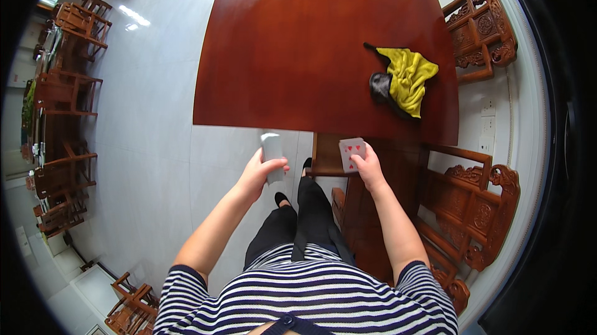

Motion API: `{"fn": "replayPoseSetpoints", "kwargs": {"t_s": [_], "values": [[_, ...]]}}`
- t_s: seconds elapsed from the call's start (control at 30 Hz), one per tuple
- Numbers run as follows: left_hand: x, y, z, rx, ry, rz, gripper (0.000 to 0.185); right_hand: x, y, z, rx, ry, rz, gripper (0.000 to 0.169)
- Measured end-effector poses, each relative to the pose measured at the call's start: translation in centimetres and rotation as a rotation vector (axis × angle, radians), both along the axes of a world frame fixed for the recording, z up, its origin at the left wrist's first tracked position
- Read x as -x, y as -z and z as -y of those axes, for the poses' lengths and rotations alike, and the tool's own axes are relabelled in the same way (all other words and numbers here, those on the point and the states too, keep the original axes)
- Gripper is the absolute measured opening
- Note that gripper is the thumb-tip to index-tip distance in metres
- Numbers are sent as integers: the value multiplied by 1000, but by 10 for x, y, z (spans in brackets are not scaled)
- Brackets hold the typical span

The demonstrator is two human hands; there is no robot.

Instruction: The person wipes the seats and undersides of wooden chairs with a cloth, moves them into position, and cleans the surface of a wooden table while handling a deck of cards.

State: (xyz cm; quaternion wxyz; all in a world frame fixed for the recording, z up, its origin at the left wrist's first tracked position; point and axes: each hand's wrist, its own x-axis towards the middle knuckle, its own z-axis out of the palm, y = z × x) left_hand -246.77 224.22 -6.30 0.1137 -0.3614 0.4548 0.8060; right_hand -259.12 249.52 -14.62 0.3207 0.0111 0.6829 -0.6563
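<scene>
In my left hand [259, 172] is a stack of playing cards [273, 148], held with the thumb across it; its faces are washed out and blurred. My right hand [370, 166] grips another bunch of playing cards [347, 148], and the top one shows red hearts towards me. The two hands are apart, both just short of the near edge of a polished reddish-brown wooden table [289, 55]. Neither card stack touches the tabletop in this view.
A yellow and dark grey cloth [408, 78] lies crumpled on the table's right side. Carved wooden chairs [480, 214] stand at the right, beside the wall. A wooden seat [331, 158] sits under the table's near edge. More wooden chairs [70, 92] line the far left, across a pale tiled floor [144, 102].
</scene>
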Motion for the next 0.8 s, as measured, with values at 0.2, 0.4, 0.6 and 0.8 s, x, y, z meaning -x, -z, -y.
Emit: {"fn": "replayPoseSetpoints", "kwargs": {"t_s": [0.2, 0.4, 0.6, 0.8], "values": [[104, -16, -5, -93, 85, -45, 49, 42, -27, -16, 298, 314, 223, 33], [147, -28, -42, -243, 187, -159, 57, 94, -53, -1, 341, 359, 36, 30], [167, -26, -34, -77, 159, 33, 50, 175, -51, -13, 48, 430, -271, 33], [148, -17, -20, -160, 7, 23, 50, 217, -38, 9, -1109, 20, -473, 71]]}}
